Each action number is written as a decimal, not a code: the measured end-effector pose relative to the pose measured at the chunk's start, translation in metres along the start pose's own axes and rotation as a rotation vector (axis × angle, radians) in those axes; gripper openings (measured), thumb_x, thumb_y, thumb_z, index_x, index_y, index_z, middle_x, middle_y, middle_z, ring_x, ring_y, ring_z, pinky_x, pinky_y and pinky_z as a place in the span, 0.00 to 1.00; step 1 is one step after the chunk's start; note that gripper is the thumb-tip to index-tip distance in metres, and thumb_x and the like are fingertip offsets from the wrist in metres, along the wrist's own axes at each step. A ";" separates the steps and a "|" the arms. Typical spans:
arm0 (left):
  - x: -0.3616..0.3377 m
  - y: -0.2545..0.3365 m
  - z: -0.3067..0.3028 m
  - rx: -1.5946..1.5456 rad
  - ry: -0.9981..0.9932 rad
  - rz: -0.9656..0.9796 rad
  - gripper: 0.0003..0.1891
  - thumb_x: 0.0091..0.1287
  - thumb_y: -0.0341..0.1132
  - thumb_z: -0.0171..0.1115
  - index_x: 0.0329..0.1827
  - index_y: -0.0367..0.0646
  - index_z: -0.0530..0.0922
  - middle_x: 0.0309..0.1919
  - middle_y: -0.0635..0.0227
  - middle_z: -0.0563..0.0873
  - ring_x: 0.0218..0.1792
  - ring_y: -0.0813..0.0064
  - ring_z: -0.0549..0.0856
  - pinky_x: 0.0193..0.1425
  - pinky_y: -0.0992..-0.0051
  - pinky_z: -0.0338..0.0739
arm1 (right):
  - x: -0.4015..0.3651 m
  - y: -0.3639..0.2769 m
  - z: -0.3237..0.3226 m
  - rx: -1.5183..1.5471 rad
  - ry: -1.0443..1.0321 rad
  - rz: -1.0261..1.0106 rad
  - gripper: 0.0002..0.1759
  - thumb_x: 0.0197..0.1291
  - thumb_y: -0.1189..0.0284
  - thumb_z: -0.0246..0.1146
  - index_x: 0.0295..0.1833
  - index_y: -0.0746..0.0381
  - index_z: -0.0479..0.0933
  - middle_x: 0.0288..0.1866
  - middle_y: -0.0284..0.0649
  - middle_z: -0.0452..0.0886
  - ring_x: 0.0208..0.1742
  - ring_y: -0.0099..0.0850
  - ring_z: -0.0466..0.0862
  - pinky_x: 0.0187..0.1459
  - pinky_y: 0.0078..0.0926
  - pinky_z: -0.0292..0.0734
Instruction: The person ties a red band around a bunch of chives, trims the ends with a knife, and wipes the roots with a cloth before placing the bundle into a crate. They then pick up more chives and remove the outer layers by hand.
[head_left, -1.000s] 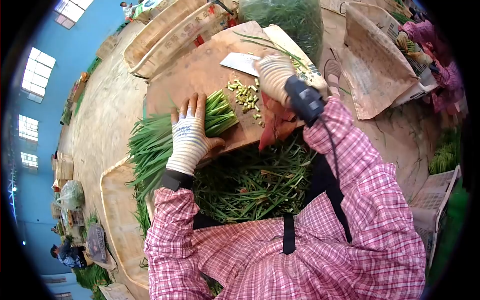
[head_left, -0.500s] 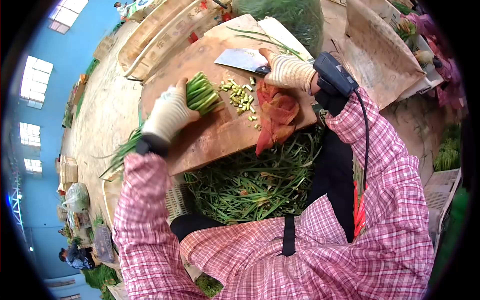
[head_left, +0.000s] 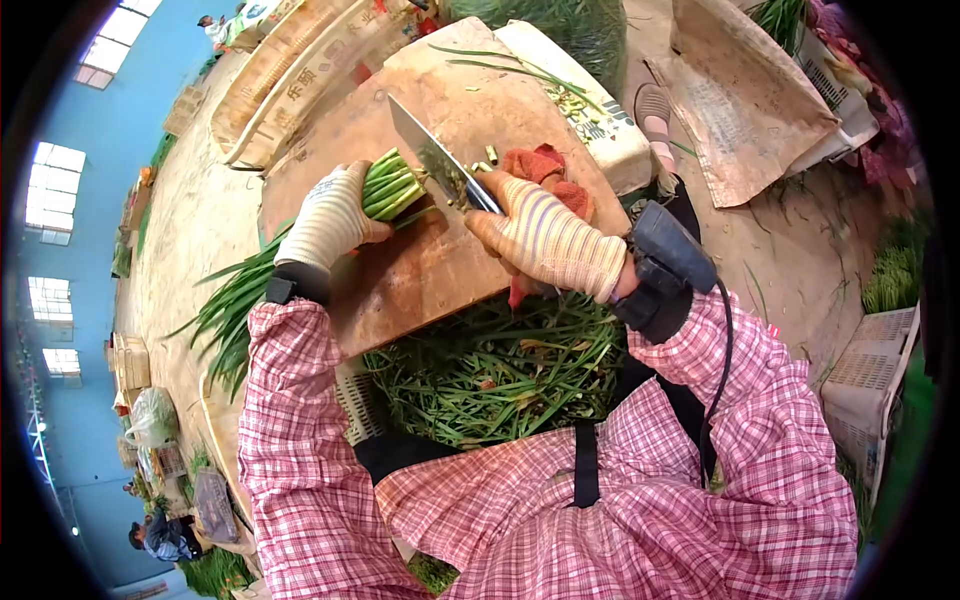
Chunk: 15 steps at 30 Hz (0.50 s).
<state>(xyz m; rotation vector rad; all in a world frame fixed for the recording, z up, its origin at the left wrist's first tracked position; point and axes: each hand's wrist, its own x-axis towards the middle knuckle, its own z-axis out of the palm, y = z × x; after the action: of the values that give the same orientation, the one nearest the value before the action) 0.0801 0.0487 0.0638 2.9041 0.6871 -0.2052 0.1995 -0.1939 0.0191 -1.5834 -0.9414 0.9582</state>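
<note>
My left hand (head_left: 332, 215), in a striped knit glove, is closed around a bunch of green stalks (head_left: 392, 187). Their trimmed ends point right, and their long leaves trail off the board's left side. In my right hand (head_left: 545, 228), gloved alike, is a cleaver (head_left: 425, 145) gripped by its dark handle. The blade stands on edge over the wooden board (head_left: 400, 285), just right of the stalk ends. A few short cut pieces (head_left: 490, 155) show beside the blade; it hides the area behind it. A red cloth (head_left: 548, 170) lies partly behind my right hand.
Below the board, a crate (head_left: 357, 405) holds loose green leaves (head_left: 490, 375). Beyond the board's far right edge sits a white foam box (head_left: 615, 150) with scraps on top. A sheet-lined bin (head_left: 745, 110) and a person's foot (head_left: 653, 105) are at the right.
My right hand has come left and nearer with the cleaver, turning the blade from flat to on edge beside the stalk ends. The cut pieces are mostly gone from sight. The left hand keeps its grip.
</note>
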 end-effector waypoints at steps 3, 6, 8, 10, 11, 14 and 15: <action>0.005 -0.003 -0.001 0.022 -0.011 0.018 0.45 0.40 0.40 0.84 0.66 0.37 0.76 0.53 0.48 0.86 0.57 0.52 0.85 0.63 0.64 0.79 | 0.004 0.000 0.003 0.108 -0.085 0.043 0.13 0.74 0.67 0.53 0.52 0.66 0.69 0.23 0.39 0.75 0.17 0.30 0.77 0.18 0.31 0.74; 0.005 0.000 -0.002 -0.019 -0.048 -0.024 0.45 0.39 0.39 0.84 0.65 0.37 0.76 0.52 0.47 0.86 0.56 0.51 0.85 0.62 0.63 0.79 | 0.012 0.000 0.006 0.123 -0.109 0.108 0.12 0.72 0.65 0.55 0.46 0.64 0.69 0.22 0.36 0.73 0.17 0.27 0.75 0.18 0.30 0.72; 0.007 -0.005 0.005 -0.004 -0.006 0.003 0.45 0.39 0.39 0.84 0.65 0.37 0.76 0.52 0.47 0.86 0.56 0.51 0.85 0.62 0.63 0.79 | 0.029 0.013 0.008 -0.019 -0.111 0.003 0.11 0.71 0.64 0.57 0.42 0.62 0.69 0.23 0.33 0.72 0.18 0.24 0.74 0.18 0.28 0.71; 0.005 -0.006 0.007 0.013 0.038 0.031 0.45 0.39 0.39 0.84 0.65 0.37 0.76 0.53 0.47 0.86 0.57 0.50 0.85 0.62 0.63 0.79 | 0.051 0.018 0.011 -0.041 -0.104 0.041 0.13 0.70 0.63 0.57 0.40 0.63 0.70 0.23 0.35 0.72 0.18 0.26 0.74 0.18 0.31 0.71; 0.002 -0.006 0.009 0.019 0.061 0.041 0.45 0.39 0.39 0.84 0.65 0.38 0.76 0.53 0.48 0.86 0.57 0.50 0.85 0.62 0.63 0.79 | 0.051 -0.001 0.011 0.075 -0.086 0.220 0.14 0.69 0.63 0.58 0.38 0.63 0.70 0.22 0.35 0.72 0.17 0.28 0.75 0.18 0.32 0.71; -0.009 -0.001 0.016 0.071 0.124 0.017 0.47 0.40 0.40 0.84 0.68 0.40 0.74 0.57 0.49 0.83 0.60 0.47 0.81 0.66 0.60 0.76 | 0.073 -0.002 -0.012 -0.516 0.005 -0.108 0.17 0.67 0.63 0.59 0.41 0.69 0.75 0.29 0.52 0.82 0.28 0.42 0.85 0.28 0.41 0.79; -0.014 0.005 0.020 0.101 0.159 0.003 0.47 0.39 0.40 0.84 0.69 0.40 0.74 0.58 0.49 0.82 0.61 0.47 0.80 0.67 0.59 0.76 | 0.081 0.004 -0.021 -0.771 0.096 -0.231 0.18 0.67 0.63 0.59 0.43 0.70 0.76 0.32 0.57 0.84 0.33 0.47 0.87 0.33 0.45 0.81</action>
<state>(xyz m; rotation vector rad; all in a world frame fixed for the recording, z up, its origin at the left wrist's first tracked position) 0.0682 0.0344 0.0473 3.0424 0.7154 -0.0085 0.2497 -0.1275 0.0087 -2.0589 -1.4937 0.3508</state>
